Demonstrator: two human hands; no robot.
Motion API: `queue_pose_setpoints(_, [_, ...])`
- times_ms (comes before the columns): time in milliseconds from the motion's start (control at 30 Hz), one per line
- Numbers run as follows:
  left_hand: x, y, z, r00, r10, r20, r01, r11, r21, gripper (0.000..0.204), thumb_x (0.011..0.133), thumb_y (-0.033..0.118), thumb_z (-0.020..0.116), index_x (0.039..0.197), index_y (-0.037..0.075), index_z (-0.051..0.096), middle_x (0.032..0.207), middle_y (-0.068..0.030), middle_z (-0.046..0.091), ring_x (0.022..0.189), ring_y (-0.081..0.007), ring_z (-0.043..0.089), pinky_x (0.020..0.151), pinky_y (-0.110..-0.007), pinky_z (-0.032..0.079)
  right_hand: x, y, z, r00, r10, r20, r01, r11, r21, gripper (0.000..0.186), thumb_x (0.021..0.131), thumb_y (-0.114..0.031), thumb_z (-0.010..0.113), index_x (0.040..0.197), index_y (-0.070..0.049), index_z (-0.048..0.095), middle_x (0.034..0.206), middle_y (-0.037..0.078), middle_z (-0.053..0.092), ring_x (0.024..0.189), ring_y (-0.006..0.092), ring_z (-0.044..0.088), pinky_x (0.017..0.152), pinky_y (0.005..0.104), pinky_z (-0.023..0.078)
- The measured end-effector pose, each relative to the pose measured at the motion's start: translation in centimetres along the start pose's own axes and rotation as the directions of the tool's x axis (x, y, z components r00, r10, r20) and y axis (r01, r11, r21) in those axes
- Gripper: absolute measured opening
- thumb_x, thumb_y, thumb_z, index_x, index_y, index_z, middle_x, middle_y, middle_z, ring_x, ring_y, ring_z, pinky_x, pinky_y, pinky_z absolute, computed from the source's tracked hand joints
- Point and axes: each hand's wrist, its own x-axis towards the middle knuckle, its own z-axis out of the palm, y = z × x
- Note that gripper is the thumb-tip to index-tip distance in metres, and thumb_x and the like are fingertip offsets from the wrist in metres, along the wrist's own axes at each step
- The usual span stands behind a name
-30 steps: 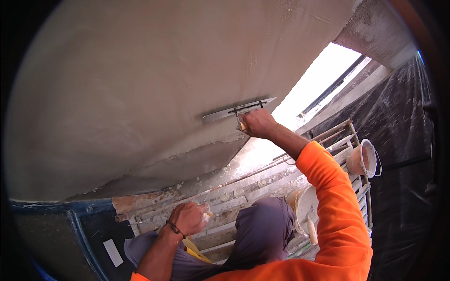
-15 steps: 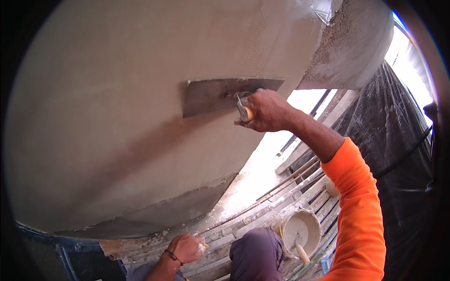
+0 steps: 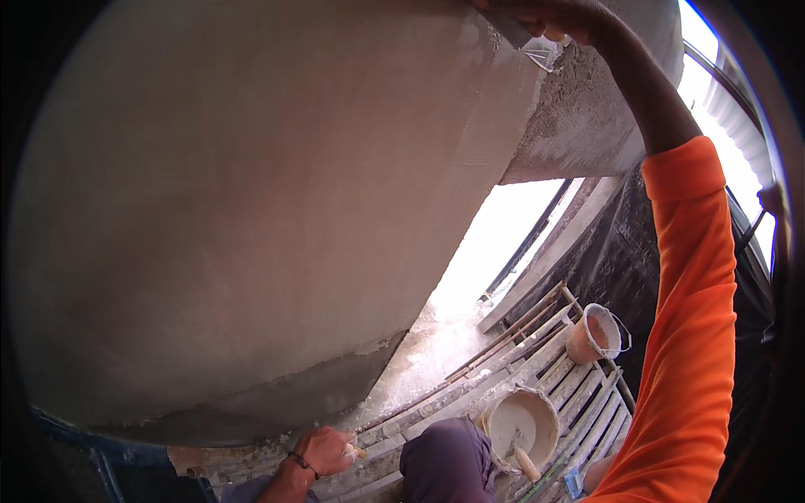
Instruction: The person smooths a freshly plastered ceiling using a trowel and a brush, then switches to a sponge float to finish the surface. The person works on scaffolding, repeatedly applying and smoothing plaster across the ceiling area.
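Observation:
High at the top, my right hand grips a steel trowel against the upper right edge of the smooth grey plastered wall, where it meets a rougher patch. Low in the middle, my left hand is closed round a small pale wooden handle; the rest of that object is hidden. Below and right of it, a round bucket of grey mix has a wooden-handled tool in it, beside my knee.
Under me is a slatted plank platform with rails along it. A second bucket stands at its far right. Dark plastic sheeting hangs at the right, and a bright opening shows beyond the wall's slanted edge.
My right hand and trowel have moved up and right across the wall to its upper edge. My left hand stays closed, lower in view, and the view has shifted.

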Motion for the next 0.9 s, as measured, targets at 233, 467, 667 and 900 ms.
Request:
queue_pose_setpoints(233, [-0.5,-0.4,0.3,1.0,0.001,-0.03,-0.001,1.0,-0.003,0.037,0.085,0.032,0.067,0.114,0.011,0.072,0.102,-0.0193,0.074,0.099,-0.0406,0.07,0.089,-0.052,0.056,-4.8,-3.5,-2.0,0.935,-0.04,-0.353,0.033,0.999,-0.025,0.033,0.093,-0.033,0.079,0.075,-0.016,0.058,0.066,-0.005,0.052,0.055,0.0084,0.045,0.047,0.0286,0.036])
queue_pose_setpoints(467, [-1.9,0.4,1.5,0.997,0.037,-0.065,-0.033,0.998,0.058,0.029,0.084,0.026,0.067,0.107,0.009,0.073,0.092,-0.017,0.074,0.094,-0.0373,0.071,0.084,-0.05,0.056,-25.3,-3.2,33.2,0.897,-0.133,0.422,0.011,0.96,0.279,0.037,0.087,-0.038,0.082,0.092,-0.004,0.067,0.087,0.016,0.068,0.077,0.0324,0.067,0.07,0.0449,0.054])
queue_pose_setpoints(667, [-2.5,1.9,1.5,0.999,-0.029,-0.037,0.029,1.0,-0.007,0.024,0.083,0.017,0.064,0.104,0.009,0.074,0.095,-0.018,0.075,0.096,-0.0369,0.072,0.091,-0.049,0.055,-32.6,-4.9,59.1,0.602,-0.103,0.792,0.134,0.991,0.027,0.042,0.089,-0.044,0.067,0.1,-0.003,0.072,0.099,0.022,0.073,0.091,0.0406,0.071,0.081,0.0505,0.057])
queue_pose_setpoints(900, [-3.7,1.3,1.4,0.99,-0.115,-0.086,0.116,0.993,0.004,0.026,0.083,0.016,0.064,0.107,0.012,0.074,0.096,-0.0156,0.075,0.095,-0.0365,0.073,0.088,-0.048,0.055,-31.2,-3.4,69.2,0.534,0.029,0.845,-0.021,1.0,-0.022,0.029,0.087,-0.031,0.068,0.103,-0.008,0.074,0.106,0.017,0.075,0.101,0.036,0.073,0.087,0.0472,0.059])
